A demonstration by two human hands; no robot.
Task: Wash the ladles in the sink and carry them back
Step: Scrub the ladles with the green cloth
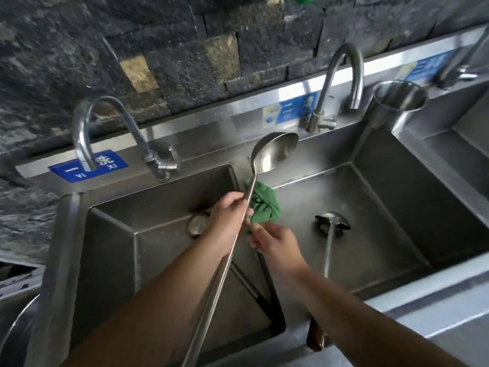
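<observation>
**Ladle held up over the sink divider, cloth in the other hand**

The left hand (230, 218) has its fingers curled round the long steel handle of a ladle (274, 151), gripping it partway along. The ladle's bowl is raised above the ridge between the two basins, its hollow facing the camera; the handle runs down and left out of the bottom edge of the view. The right hand (275, 243) sits just below and beside the left, its fingertips pinching the lower edge of a crumpled green cloth (264, 205), which lies against the ladle handle over the divider.

A second ladle (332, 223) lies in the right basin (397, 234), bowl down on the floor and handle running toward the near rim, with open floor all round it. In the left basin (111, 234) a round steel shape (197, 225) shows behind the left wrist, largely hidden, so what it is cannot be told. Two dark handles (260, 290) slant across that basin's near corner, their upper ends covered by the arms.

A gooseneck tap (87, 128) stands behind the left basin and another tap (344, 75) behind the right. A steel cylinder cup (397, 102) stands on the rear ledge, right of the second tap. Blue labels on the backsplash are too blurred to read fully.
</observation>
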